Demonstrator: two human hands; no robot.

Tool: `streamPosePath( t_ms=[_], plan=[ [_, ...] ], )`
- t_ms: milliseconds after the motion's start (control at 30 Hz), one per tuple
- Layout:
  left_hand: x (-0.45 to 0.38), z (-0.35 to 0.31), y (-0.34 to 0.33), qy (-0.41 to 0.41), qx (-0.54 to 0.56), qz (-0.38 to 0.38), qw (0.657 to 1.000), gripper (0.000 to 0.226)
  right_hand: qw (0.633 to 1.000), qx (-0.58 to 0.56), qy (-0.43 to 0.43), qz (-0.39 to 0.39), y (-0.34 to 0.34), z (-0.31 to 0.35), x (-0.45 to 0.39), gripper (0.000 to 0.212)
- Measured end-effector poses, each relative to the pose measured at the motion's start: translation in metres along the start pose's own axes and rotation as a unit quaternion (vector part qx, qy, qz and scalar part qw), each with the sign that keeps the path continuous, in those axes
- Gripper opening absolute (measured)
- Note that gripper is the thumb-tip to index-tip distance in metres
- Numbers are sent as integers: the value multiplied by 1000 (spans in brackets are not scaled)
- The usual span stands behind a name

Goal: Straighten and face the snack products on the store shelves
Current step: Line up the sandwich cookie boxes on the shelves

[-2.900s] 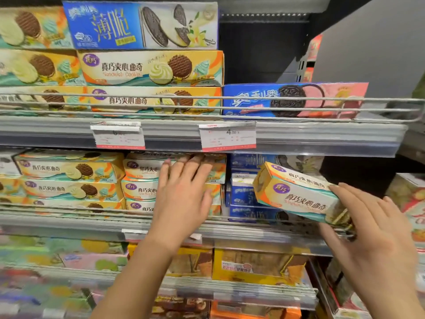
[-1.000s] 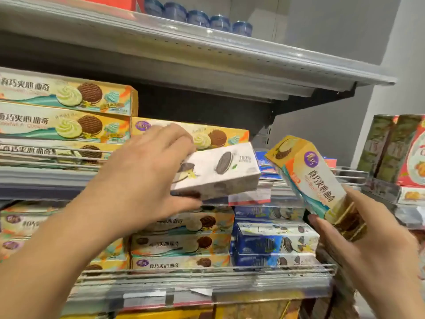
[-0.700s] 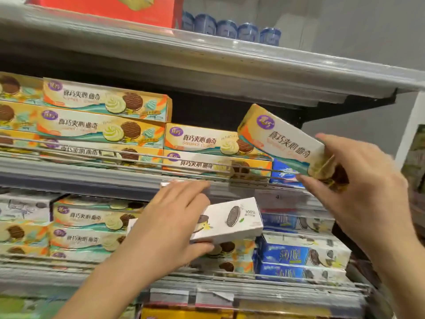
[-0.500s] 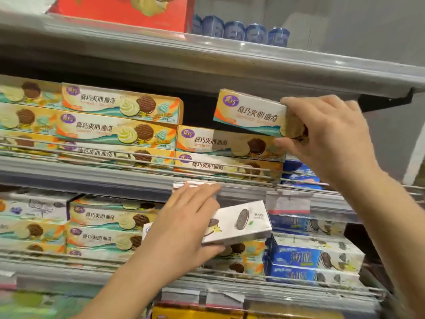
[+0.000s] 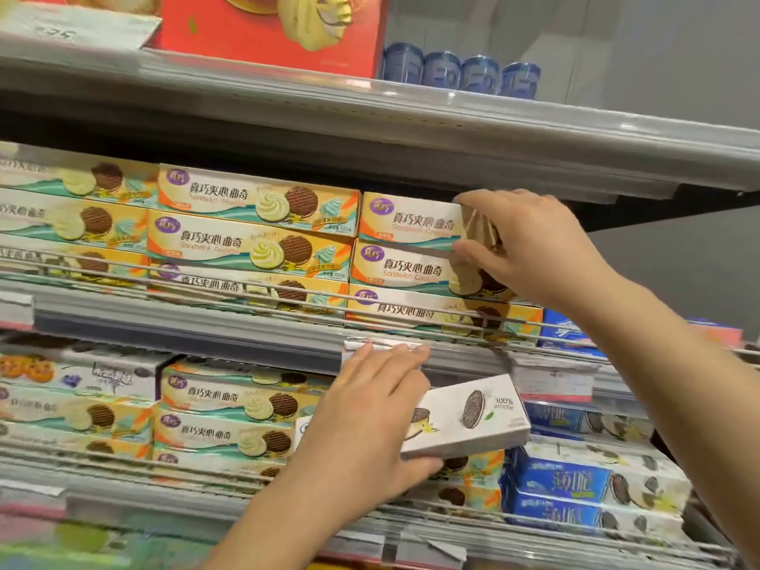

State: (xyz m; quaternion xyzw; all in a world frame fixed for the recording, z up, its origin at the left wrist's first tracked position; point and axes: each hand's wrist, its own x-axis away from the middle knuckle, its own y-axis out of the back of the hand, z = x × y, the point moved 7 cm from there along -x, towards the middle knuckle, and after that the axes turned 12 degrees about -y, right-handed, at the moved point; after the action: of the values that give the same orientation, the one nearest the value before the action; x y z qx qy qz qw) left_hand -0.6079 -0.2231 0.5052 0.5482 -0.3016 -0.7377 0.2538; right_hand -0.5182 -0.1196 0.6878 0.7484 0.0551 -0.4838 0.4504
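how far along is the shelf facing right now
Done: the orange cookie stacks on the middle shelf sit squared, labels forward. In hand: the right hand is seating an orange box on top of the right stack; the left hand holds a white box, not yet shelved.

Right end of top box [image 5: 411, 224] hidden under right hand [image 5: 530, 244]. Left part of white box [image 5: 464, 417] covered by left hand [image 5: 366, 438]. Left of white box, far-left stacks [image 5: 61, 409] blurred, print unreadable. Above top box, red carton [image 5: 263, 30] cut off by upper edge. Price tags [image 5: 553, 378] too smeared to read.
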Motion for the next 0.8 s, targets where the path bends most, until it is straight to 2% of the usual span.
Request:
streamPosePath(
  t_ms=[200, 400, 500, 567, 633, 733, 800],
  plan=[
    [-1, -1, 0, 1, -6, -5, 1000, 70, 1000, -24, -2, 9, -3, 3, -3, 46],
    [-2, -2, -1, 5, -15, 6, 1000, 71, 1000, -9, -3, 22, -5, 3, -5, 47],
    [-2, -3, 0, 4, -19, 9, 1000, 70, 999, 1, 6, 37, -4, 2, 0, 57],
    [-3, -4, 2, 3, -22, 14, 1000, 70, 998, 24, 53, 13, 7, 5, 20, 63],
    [-4, -4, 6, 3, -27, 20, 999, 70, 997, -22, 69, -7, 24, 7, 50, 56],
    [-5, -5, 11, 7, -20, 27, 999, 71, 993, -110, 45, 28, 34, 3, 106, 39],
    [-4, -11, 11, 11, -8, 29, 999, 70, 991, -112, 29, 62, 25, -5, 144, 42]
  ],
)
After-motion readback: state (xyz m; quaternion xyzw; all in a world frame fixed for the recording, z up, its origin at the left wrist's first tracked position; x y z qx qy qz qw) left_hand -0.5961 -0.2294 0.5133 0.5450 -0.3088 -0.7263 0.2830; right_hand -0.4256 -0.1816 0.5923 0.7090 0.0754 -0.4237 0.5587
